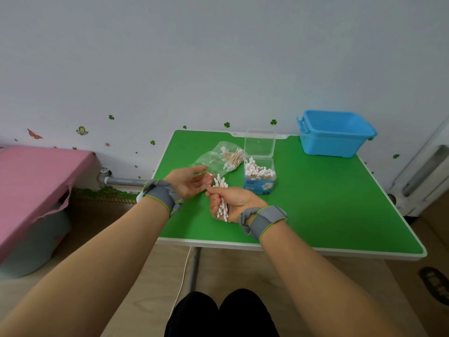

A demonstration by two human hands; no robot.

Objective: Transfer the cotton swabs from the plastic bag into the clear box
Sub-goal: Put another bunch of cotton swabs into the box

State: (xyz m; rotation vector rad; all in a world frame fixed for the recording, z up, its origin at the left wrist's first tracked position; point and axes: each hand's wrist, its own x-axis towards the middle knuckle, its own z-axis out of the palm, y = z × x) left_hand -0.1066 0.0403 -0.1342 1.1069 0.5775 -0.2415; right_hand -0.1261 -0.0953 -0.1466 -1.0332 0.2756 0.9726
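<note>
Over the green table [315, 203], the right hand [233, 203] grips a bunch of cotton swabs [220, 184]. The left hand [189, 182] is open, palm up. The plastic bag [218, 154] lies just beside the clear box [258, 187], swabs in both.

Your left hand [190, 182] lies palm up, fingers relaxed. Your right hand [232, 203], just beside it, curls its fingers round a bundle of cotton swabs [220, 184]. Both forearms reach forward.

Above clear box [259, 177] free; upright lid [260, 143] blocks rear.
</note>
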